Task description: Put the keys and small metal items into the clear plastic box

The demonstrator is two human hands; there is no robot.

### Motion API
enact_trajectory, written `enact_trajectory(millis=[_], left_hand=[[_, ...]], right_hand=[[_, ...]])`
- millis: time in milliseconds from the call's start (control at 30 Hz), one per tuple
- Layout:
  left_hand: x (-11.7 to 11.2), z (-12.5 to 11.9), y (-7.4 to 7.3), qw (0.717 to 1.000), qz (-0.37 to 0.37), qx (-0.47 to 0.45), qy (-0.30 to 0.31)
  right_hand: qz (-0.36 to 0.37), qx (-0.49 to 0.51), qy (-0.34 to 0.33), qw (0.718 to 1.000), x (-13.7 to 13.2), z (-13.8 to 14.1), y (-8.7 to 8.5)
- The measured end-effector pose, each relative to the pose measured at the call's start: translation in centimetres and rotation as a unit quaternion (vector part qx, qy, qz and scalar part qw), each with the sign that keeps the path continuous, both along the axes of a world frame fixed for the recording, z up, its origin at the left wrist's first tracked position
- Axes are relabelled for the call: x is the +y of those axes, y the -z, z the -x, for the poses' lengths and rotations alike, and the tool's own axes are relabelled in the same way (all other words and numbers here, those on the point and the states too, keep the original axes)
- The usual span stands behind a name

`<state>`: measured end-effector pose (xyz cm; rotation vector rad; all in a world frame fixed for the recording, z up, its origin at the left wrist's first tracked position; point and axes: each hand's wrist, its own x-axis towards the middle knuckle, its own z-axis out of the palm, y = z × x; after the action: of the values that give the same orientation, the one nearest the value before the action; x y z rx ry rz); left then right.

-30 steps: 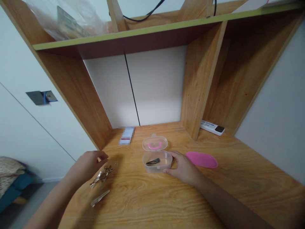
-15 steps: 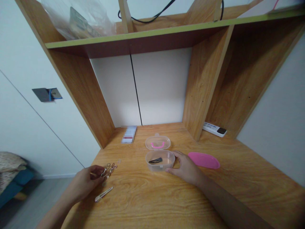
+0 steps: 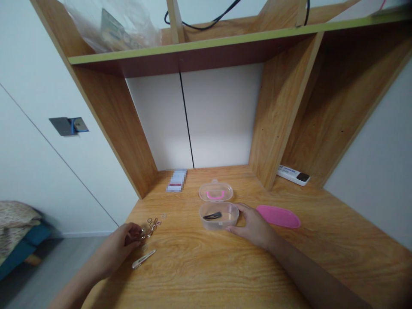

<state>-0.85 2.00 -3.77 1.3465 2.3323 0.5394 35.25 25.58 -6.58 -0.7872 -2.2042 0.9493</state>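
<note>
A small clear plastic box (image 3: 219, 217) stands open on the wooden desk (image 3: 206, 266), its hinged lid (image 3: 215, 192) lying back with a pink piece in it. A dark hair clip (image 3: 212, 216) lies inside the box. My right hand (image 3: 255, 226) rests against the box's right side, fingers curled on its wall. My left hand (image 3: 120, 245) is pinched on a metal hair clip (image 3: 143, 234) at the desk's left part. A second silver clip (image 3: 143, 259) lies just below that hand. Several small rings (image 3: 155, 222) lie just beyond it.
A pink oval lid (image 3: 278, 216) lies right of the box. A white remote (image 3: 293, 175) sits in the right alcove. A blurred small packet (image 3: 177, 180) lies at the back. A shelf (image 3: 225, 40) runs overhead; the desk's left edge drops to the floor.
My left hand dropped from above the clips down onto the desk and closed on one. The right hand stayed on the box. The view shifted slightly left.
</note>
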Motion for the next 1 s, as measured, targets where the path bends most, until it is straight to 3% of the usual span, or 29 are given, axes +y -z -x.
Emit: enact_trajectory(millis=[267, 400, 533, 700, 833, 1000], left_hand=[[-0.5, -0.6, -0.2, 0.999, -0.017, 0.036, -0.009], [-0.6, 0.7, 0.2, 0.999, -0.037, -0.027, -0.023], [-0.3, 0.9, -0.6, 0.987, -0.07, -0.134, -0.049], [0.6, -0.6, -2.4, 0.983, -0.075, -0.149, -0.081], [1.2, -0.8, -2.2, 0.979, -0.068, -0.18, -0.065], [1.4, 0.2, -1.1, 0.995, -0.035, -0.07, -0.057]], right_hand=[[-0.002, -0.009, 0.001, 1.0, -0.1, 0.0, 0.0], [-0.005, -0.013, 0.004, 1.0, -0.1, 0.0, 0.0], [-0.006, -0.01, 0.006, 1.0, -0.1, 0.0, 0.0], [-0.004, -0.009, 0.007, 1.0, 0.0, 0.0, -0.2], [-0.004, -0.01, 0.006, 1.0, 0.0, 0.0, -0.2], [-0.002, -0.008, 0.007, 1.0, 0.0, -0.1, -0.1]])
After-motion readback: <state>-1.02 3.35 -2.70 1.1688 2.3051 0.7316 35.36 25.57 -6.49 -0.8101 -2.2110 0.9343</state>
